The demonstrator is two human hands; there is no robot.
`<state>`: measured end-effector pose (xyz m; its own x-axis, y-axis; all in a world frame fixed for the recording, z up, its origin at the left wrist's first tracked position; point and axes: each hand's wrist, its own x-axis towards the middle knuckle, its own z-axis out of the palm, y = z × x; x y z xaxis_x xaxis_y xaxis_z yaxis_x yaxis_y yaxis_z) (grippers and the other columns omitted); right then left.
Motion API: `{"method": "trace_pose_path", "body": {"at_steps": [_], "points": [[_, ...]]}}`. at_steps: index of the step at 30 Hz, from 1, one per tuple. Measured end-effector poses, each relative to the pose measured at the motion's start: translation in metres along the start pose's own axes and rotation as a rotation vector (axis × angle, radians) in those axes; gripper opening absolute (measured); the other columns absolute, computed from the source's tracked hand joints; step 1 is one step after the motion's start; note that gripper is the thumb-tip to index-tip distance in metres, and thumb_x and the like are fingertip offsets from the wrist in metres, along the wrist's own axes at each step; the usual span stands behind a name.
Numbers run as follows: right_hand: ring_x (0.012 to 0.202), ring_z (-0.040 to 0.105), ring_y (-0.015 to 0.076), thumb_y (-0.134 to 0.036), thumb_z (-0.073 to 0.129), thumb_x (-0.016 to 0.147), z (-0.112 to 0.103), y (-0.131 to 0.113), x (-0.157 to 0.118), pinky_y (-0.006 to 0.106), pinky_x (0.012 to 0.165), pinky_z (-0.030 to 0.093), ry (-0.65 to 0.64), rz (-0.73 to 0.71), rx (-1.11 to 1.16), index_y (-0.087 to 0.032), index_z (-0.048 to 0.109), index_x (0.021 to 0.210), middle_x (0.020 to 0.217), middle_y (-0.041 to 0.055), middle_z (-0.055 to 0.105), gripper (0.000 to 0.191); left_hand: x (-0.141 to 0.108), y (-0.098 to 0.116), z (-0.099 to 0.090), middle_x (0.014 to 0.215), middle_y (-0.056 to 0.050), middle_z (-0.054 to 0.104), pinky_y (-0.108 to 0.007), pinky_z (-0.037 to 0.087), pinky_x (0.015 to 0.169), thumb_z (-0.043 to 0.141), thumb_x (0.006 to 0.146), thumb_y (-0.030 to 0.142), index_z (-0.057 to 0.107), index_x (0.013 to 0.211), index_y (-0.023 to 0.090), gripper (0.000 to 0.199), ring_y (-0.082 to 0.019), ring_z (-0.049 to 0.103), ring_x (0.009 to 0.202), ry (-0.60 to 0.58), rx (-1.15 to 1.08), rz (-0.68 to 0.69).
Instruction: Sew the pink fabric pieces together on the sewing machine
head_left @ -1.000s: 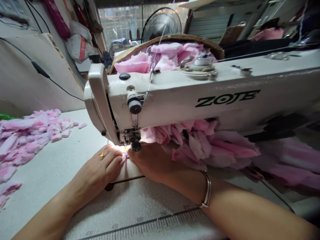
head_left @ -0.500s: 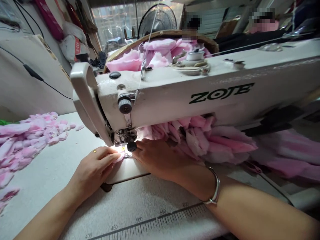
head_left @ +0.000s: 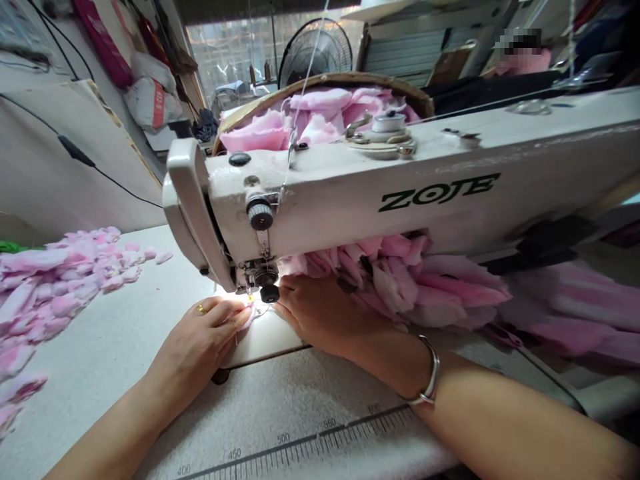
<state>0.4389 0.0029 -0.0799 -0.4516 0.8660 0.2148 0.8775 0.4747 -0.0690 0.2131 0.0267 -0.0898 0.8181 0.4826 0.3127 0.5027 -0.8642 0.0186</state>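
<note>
A white sewing machine point(head_left: 350, 193) stretches across the view, its needle area brightly lit. My left hand point(head_left: 203, 337), with a ring on one finger, pinches a small pink fabric piece point(head_left: 247, 321) just left of the presser foot. Close to the foot's right side is my right hand point(head_left: 325, 310), fingers bent and their tips partly hidden behind the black knob point(head_left: 269, 293); what they hold, if anything, cannot be made out. Bunched pink fabric point(head_left: 395, 280) lies beneath the machine arm, behind my right hand.
Many small pink pieces point(head_left: 65, 280) are heaped on the table point(head_left: 100, 373) at the left. Behind the machine stand a container point(head_left: 425, 99) of pink fabric and a fan point(head_left: 317, 53). A person point(head_left: 523, 57) is at the back right. A printed ruler point(head_left: 300, 448) runs along the front.
The view has shifted slightly, so the machine head appears further right and lower. My left hand keeps its pinch by the needle; my right hand stays beside the foot.
</note>
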Motion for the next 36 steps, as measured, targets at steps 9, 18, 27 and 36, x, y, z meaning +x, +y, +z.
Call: {"method": "trace_pose_path", "body": {"at_steps": [9,18,27,36], "points": [[0.069,0.057,0.016,-0.011,0.051,0.085,0.005,-0.004,0.004,0.029,0.048,0.026,0.008,-0.005,-0.055,-0.018,0.059,0.084,0.084,0.0035,0.065,0.011,-0.005,-0.006,0.008,0.119,-0.003,0.061,-0.039,0.043,0.094,0.043,0.096,0.021,0.052,0.124,0.021,0.03,-0.019,0.053,0.103,-0.01,0.002,0.009],[0.068,0.057,0.0166,-0.007,0.05,0.083,0.011,-0.005,0.002,0.031,0.047,0.021,0.06,-0.007,-0.087,-0.019,0.059,0.081,0.078,0.0031,0.064,0.015,-0.003,-0.004,0.001,0.118,-0.001,0.061,-0.04,0.039,0.096,0.045,0.095,0.023,0.054,0.12,0.023,0.026,-0.018,0.053,0.103,-0.065,-0.067,-0.022],[0.066,0.056,0.0167,-0.006,0.052,0.081,0.014,0.002,0.006,0.032,0.051,0.026,0.077,-0.046,-0.088,-0.017,0.057,0.08,0.081,0.0037,0.064,0.013,0.007,-0.01,0.008,0.093,-0.001,0.064,-0.035,0.042,0.082,0.048,0.094,0.022,0.061,0.104,0.021,0.017,-0.017,0.052,0.085,0.07,-0.027,-0.034],[0.072,0.055,0.0165,-0.01,0.048,0.088,0.002,0.007,-0.002,0.031,0.056,0.03,0.043,-0.113,-0.082,-0.015,0.059,0.084,0.085,0.0051,0.063,0.012,0.009,-0.012,0.01,0.075,-0.001,0.055,-0.029,0.04,0.065,0.053,0.091,0.025,0.064,0.094,0.019,0.013,-0.016,0.049,0.073,0.143,-0.046,-0.113]]}}
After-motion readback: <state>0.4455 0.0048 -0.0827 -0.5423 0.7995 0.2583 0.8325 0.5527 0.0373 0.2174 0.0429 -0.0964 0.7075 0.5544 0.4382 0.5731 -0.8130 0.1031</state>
